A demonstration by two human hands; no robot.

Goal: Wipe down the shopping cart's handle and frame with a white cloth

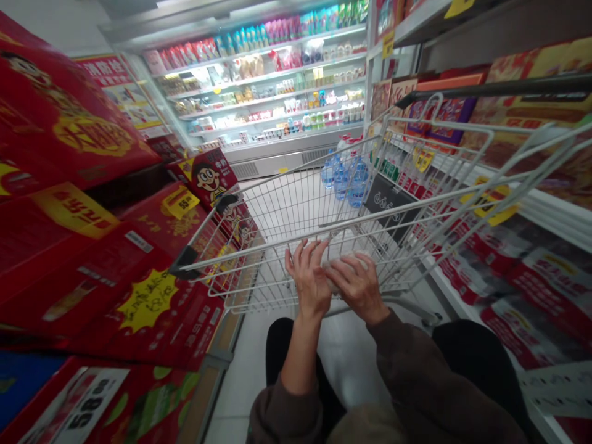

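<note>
Nearest us, brown sleeves lead down to both hands, reaching over the wire shopping cart, where a pale bag lies low at our end and large water bottles stand at the far end. Our left hand and right hand are half open, fingers spread and curved, resting on the bag, though we cannot tell whether they grip it. Red gift boxes are stacked beside the cart on the left.
</note>
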